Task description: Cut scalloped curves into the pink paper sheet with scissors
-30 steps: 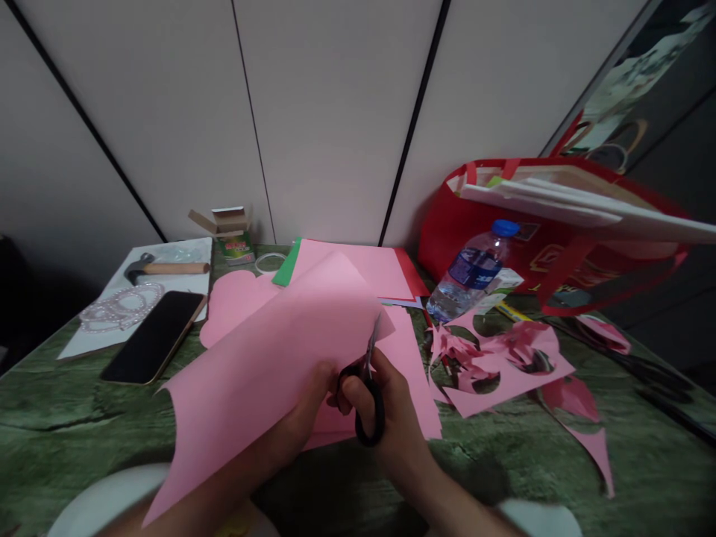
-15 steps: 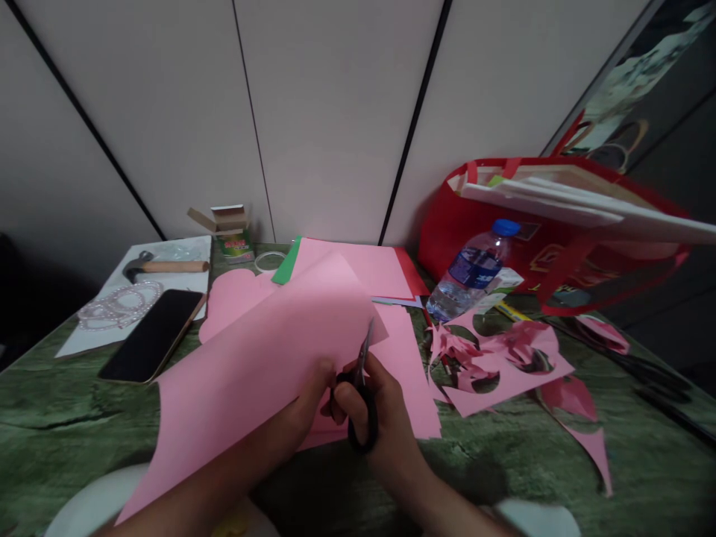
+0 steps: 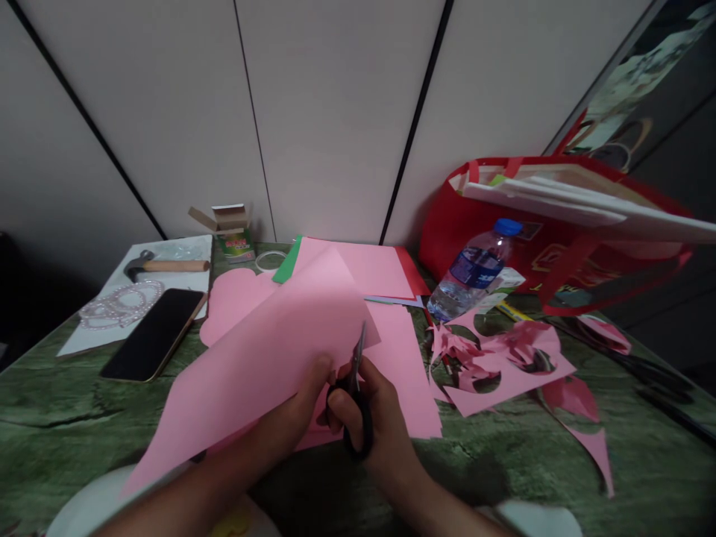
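Observation:
A large pink sheet of paper (image 3: pixel 268 350) is pinched at its edge in my left hand (image 3: pixel 310 391), lifted and tilted above the table. Dark-handled scissors (image 3: pixel 358 388) sit in my right hand (image 3: pixel 377 418), its fingers in the loops. Their blades point up and away, at the sheet's right edge beside my left fingertips. Whether the paper lies between the blades I cannot tell. Beneath the lifted sheet lies a stack of pink paper (image 3: pixel 411 380). Part of my left fingers is hidden by the paper and the other hand.
Pink scraps (image 3: pixel 503 365) lie on the right, near a water bottle (image 3: pixel 473 272) and a red bag (image 3: pixel 447 212). On the left are a phone (image 3: pixel 154 335), a hammer (image 3: pixel 168 265) and beaded strands (image 3: pixel 120 302). A small box (image 3: pixel 235 239) stands at the back.
The scissors and my right hand have shifted slightly left and nearer to me. The pink sheet has moved a little, its near-left edge now folding differently over my left forearm.

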A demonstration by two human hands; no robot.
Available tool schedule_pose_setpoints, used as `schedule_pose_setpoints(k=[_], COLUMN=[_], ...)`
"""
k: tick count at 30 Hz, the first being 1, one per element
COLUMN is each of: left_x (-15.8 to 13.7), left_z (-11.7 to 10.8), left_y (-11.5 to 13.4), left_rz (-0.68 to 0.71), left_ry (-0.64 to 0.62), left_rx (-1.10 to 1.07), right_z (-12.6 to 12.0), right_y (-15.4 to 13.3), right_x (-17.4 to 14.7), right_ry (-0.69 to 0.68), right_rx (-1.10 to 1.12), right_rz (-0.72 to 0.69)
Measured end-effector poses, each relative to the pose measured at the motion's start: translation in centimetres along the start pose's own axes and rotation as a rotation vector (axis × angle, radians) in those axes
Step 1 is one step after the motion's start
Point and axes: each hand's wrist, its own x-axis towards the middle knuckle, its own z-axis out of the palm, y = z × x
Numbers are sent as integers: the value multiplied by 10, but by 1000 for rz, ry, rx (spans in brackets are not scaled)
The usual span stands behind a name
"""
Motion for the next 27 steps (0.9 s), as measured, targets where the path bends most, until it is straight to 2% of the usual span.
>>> schedule_pose_setpoints(k=[4, 9, 13, 17, 21, 27], left_x=[-4, 1, 6, 5, 4, 4], left_z=[0, -1, -4, -4, -2, 0], left_y=[8, 2, -6, -3, 3, 5], left_rz=[-77, 3, -19, -22, 37, 89], left_ry=[67, 106, 241, 143, 23, -11], left_rx=[86, 104, 120, 126, 97, 98], right_z=[0, -5, -10, -12, -12, -11], right_y=[1, -4, -8, -7, -5, -9], right_x=[1, 6, 8, 8, 8, 7], right_ry=[8, 43, 55, 58, 53, 46], right_rx=[-15, -56, -55, -48, -52, -62], right_rz=[30, 32, 23, 41, 21, 9])
